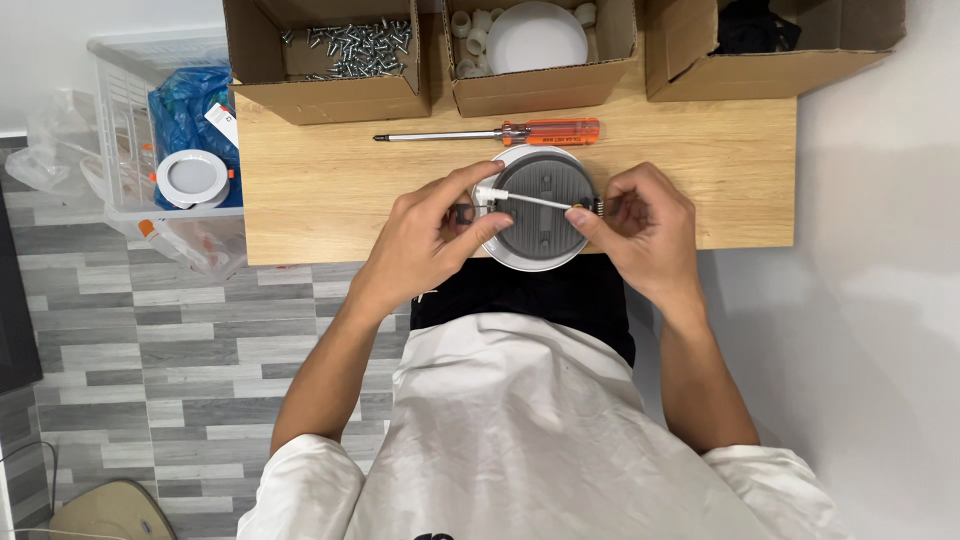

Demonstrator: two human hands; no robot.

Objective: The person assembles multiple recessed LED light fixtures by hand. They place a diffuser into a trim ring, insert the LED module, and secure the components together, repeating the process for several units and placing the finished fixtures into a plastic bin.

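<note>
A round recessed light fitting, grey-backed with a white rim, is seen from above at the near edge of a wooden table, just in front of the person's lap. The left hand is closed against the fitting's left side, fingers curled around what may be a small spring clip, though that part is too hidden to tell. The right hand is pinched narrow at the fitting's right side, thumb and forefinger holding the end of a thin white wire that is stretched across the grey back to a small white connector near the left fingertips. Just beyond the fitting, an orange-handled screwdriver is laid flat, its tip pointing left, apart from both hands. Along the far edge of the table three open cardboard boxes are lined up: the left box is filled with loose silver screws, the middle box holds a white round disc and small white plastic parts, and the right box holds something dark that cannot be made out. To the left of the table, on the grey plank floor, a clear plastic crate is placed, with blue bags and another white round fitting resting inside it.
</note>
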